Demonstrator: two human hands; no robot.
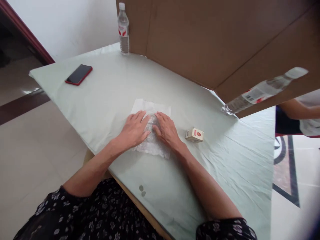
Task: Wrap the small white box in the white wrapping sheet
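A sheet of bubble wrap (151,146), whitish and see-through, lies flat on the pale green tablecloth (105,106). My left hand (135,129) rests on its left part, palm down with the fingers stretched out. On the right part lies my right hand (166,129), also palm down, its fingers extended and the thumb apart. A strip of the sheet shows between the two hands; the rest under the palms is hidden. Just right of my right hand stands a small cream box (194,135) with a red and brown print.
A phone in a red case (79,74) lies at the far left. Cardboard panels (180,40) stand along the back, with one water bottle (123,30) at their left end and another bottle (262,91) at the right. Beyond them, another person's arm (297,109) shows at the right edge.
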